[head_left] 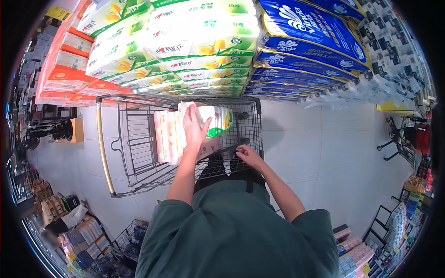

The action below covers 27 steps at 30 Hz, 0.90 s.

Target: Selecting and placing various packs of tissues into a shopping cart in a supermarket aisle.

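1. Farthest left of the stacked goods, I see orange packs (65, 69) piled high beyond the shopping cart (103, 153), whose pale, gold-toned handle bar stands at its left end.
2. Inside the cart's wire basket I see pink packs (168, 134), upright and side by side. They look pale, smooth and glossy, with faint printed patterns, and I judge their loading as done: they are well within the basket walls.
3. My left hand (194, 127) lies over the packs, fingers stretched out together and the thumb apart; it rests on them rather than wrapping round. The palm hides what is directly beneath.
4. Just right of that hand, also in the basket, is the white-and-green pack (219, 119). It has a bright green end, a yellow printed motif and shiny wrap. It is in the cart, though with the hand so near I would call its placing almost, not fully, finished: letting go is left.
5. My right hand (250, 156) is at the basket's near edge, fingers curled. I cannot tell whether they clamp the rim or merely touch it.
6. Beyond the cart stand white-and-green stacks (204, 51), then blue packs (310, 28) farther right.
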Tool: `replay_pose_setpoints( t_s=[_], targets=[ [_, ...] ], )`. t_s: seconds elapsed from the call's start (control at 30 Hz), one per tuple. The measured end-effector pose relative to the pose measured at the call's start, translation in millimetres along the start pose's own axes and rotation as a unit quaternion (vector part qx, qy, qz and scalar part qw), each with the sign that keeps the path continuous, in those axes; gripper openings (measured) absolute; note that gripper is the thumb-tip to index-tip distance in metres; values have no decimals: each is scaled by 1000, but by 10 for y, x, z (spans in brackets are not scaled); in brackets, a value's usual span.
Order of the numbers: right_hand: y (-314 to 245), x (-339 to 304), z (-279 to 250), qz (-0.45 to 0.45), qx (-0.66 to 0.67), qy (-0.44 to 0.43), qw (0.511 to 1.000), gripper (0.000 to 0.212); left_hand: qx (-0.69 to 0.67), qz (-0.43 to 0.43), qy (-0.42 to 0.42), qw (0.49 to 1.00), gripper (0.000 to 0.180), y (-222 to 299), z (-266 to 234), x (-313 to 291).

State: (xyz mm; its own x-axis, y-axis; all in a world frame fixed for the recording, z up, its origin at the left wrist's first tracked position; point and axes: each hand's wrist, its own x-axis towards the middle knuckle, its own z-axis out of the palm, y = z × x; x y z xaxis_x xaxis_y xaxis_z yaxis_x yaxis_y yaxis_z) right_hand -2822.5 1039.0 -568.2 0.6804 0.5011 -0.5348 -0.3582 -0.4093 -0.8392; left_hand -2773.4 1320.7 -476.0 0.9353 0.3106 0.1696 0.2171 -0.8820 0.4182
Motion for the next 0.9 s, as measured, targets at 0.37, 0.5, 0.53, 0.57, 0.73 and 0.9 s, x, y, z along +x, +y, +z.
replay_pose_setpoints(
  t_s=[0.37,0.5,0.53,0.57,0.73,0.9],
  targets=[
    [-3178,896,-1631,-288,22,352,890,64,-287,-39,175,941,58,191,-1666,2087],
    [-3206,1307,-1621,-277,-40,365,888,80,-420,-118,157,886,57,68,-1605,2368],
    [-3235,1331,-1559,-288,-34,359,887,84,-385,-114,169,900,59,-14,-1533,2390],
    [-3209,1342,-1554,-287,-35,360,887,84,-385,-114,168,900,59,73,-1475,2377],
    [-3121,1432,-1309,-379,-8,370,848,93,-426,-132,227,866,69,230,-1261,2261],
    [-3020,1387,-1256,-390,95,346,848,90,-445,-144,210,859,61,185,-1281,2169]
  ],
)
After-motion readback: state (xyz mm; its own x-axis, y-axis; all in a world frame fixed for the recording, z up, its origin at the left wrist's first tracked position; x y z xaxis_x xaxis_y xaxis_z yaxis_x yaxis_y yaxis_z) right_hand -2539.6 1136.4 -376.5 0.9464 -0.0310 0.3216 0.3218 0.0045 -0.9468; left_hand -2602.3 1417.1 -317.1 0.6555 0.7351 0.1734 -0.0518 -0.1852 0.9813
